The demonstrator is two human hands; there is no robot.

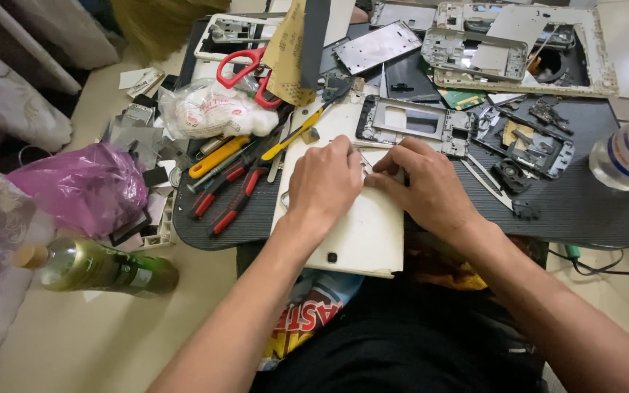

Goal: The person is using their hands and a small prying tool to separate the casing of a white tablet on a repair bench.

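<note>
I kept my left hand [323,183] flat, steadying the white back cover [362,233], while my right hand [427,188] pinched a thin metal piece [366,161] gently.

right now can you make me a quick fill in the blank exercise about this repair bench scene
1. Both hands, the left hand and the right hand, rest on a flat ____ panel.
2. The scissors near the top have ____ handles.
3. The crumpled plastic bag on the left is ____.
4. A green ____ lies on its side on the floor.

Missing words: white; red; purple; bottle
</note>
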